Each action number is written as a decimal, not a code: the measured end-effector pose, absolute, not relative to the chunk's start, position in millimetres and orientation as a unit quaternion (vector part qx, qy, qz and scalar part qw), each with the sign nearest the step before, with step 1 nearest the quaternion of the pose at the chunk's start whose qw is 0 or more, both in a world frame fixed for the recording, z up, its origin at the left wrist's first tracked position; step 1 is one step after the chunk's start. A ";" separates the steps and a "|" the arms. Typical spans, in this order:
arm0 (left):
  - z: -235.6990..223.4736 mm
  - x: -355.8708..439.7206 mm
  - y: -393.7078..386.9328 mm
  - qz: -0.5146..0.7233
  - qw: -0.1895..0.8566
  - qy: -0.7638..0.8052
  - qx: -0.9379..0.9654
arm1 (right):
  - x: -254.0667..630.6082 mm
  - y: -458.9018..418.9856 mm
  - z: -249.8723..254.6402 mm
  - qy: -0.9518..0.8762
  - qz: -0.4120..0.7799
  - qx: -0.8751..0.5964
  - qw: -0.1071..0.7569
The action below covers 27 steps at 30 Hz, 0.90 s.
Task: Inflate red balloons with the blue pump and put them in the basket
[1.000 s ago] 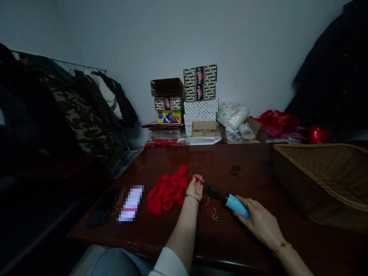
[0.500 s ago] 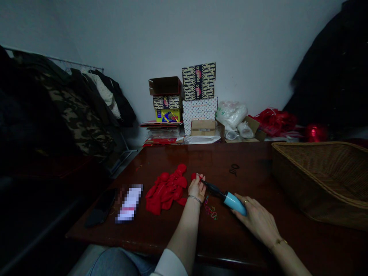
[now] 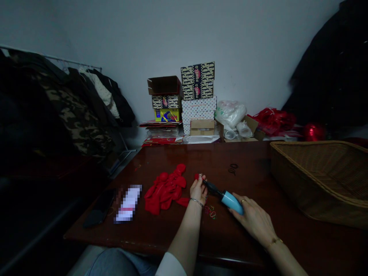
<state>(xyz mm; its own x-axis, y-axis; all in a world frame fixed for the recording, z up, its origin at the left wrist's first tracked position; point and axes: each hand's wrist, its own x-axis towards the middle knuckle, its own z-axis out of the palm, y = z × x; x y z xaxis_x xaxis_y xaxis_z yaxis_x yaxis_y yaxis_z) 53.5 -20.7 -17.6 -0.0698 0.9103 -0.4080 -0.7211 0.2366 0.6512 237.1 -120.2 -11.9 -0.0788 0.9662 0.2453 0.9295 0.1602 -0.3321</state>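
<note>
- Clock directions are read from the left hand [image 3: 198, 190], with 12 o'clock toward the far wall.
- The left hand is turned palm up, its thumb and fingers curled in and pinching a small red piece [image 3: 196, 176]; whether that piece is fitted over the nozzle is too small to tell.
- The right hand [image 3: 254, 216], at 4 o'clock, is wrapped round the light-blue end of a hand pump [image 3: 232, 202]. The pump slants toward 10 o'clock, its black nozzle end reaching the left hand's fingers.
- At 9 o'clock a crumpled red pile [image 3: 165, 189] lies on the tabletop [image 3: 244, 239], with one red strip stretching toward the left wrist.
- Small coloured loops [image 3: 212, 212] are scattered at 5 o'clock, just beside the left wrist.
- Two black rings [image 3: 232, 168] lie at 2 o'clock, apart from both hands.
- A wicker basket [image 3: 310, 205] stands at 3 o'clock, beyond the right hand.
- Between 8 and 9 o'clock lie a bright blurred-out rectangle [image 3: 128, 203] and, just left of it, a dark flat slab [image 3: 99, 209].
- Stacked patterned boxes [image 3: 198, 80] rise at 12 o'clock behind the tabletop; clothes [image 3: 83, 115] hang on a rail at 10 o'clock.
</note>
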 end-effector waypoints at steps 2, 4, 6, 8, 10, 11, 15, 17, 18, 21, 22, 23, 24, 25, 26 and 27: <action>-19.5 54.4 -20.9 0.604 0.670 0.411 0.130 | 236.6 -120.0 -13.4 -0.735 0.040 -0.645 0.207; -20.7 55.4 -21.3 0.601 0.669 0.415 0.138 | 236.0 -119.8 -15.0 -0.734 0.037 -0.646 0.206; -20.9 56.4 -22.1 0.602 0.668 0.416 0.139 | 235.1 -119.8 -16.1 -0.733 0.035 -0.646 0.209; -20.1 57.1 -23.1 0.606 0.665 0.411 0.143 | 233.7 -120.2 -16.0 -0.733 0.037 -0.646 0.212; -18.8 57.4 -24.4 0.611 0.663 0.405 0.150 | 231.8 -120.7 -15.1 -0.733 0.042 -0.645 0.211; -17.9 57.4 -25.1 0.612 0.664 0.401 0.155 | 230.6 -121.1 -14.5 -0.733 0.045 -0.645 0.211; -15.2 56.9 -27.5 0.608 0.677 0.381 0.168 | 225.7 -122.6 -13.1 -0.735 0.046 -0.643 0.211; -14.7 56.8 -28.2 0.609 0.684 0.367 0.162 | 223.5 -123.2 -13.5 -0.735 0.042 -0.643 0.211; -14.6 56.9 -28.5 0.611 0.686 0.362 0.159 | 222.5 -123.6 -13.9 -0.736 0.039 -0.642 0.213; -14.7 58.4 -30.3 0.616 0.687 0.350 0.160 | 219.7 -124.6 -15.6 -0.738 0.029 -0.636 0.223; -15.0 59.5 -31.4 0.617 0.687 0.347 0.163 | 218.7 -124.9 -16.1 -0.738 0.026 -0.635 0.227; -15.5 60.8 -32.6 0.617 0.688 0.344 0.168 | 217.7 -125.2 -16.5 -0.737 0.023 -0.634 0.231; -16.2 62.2 -34.0 0.617 0.690 0.338 0.172 | 216.5 -125.5 -16.8 -0.737 0.022 -0.634 0.235; -17.2 63.6 -35.4 0.616 0.693 0.332 0.176 | 215.4 -125.8 -17.0 -0.736 0.022 -0.634 0.238; -18.2 64.9 -36.7 0.615 0.696 0.324 0.178 | 214.3 -126.2 -17.0 -0.735 0.023 -0.633 0.242; -19.2 65.7 -38.0 0.613 0.701 0.316 0.179 | 213.2 -126.5 -16.9 -0.734 0.025 -0.633 0.245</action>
<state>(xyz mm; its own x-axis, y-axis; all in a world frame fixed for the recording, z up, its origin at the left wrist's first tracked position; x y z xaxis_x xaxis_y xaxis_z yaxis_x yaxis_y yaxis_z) 65.7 -38.0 -19.2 0.0476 0.9733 -0.2246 -0.7472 0.1839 0.6387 213.2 -126.5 -16.9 -0.0787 0.9415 0.3277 0.9173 0.1971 -0.3459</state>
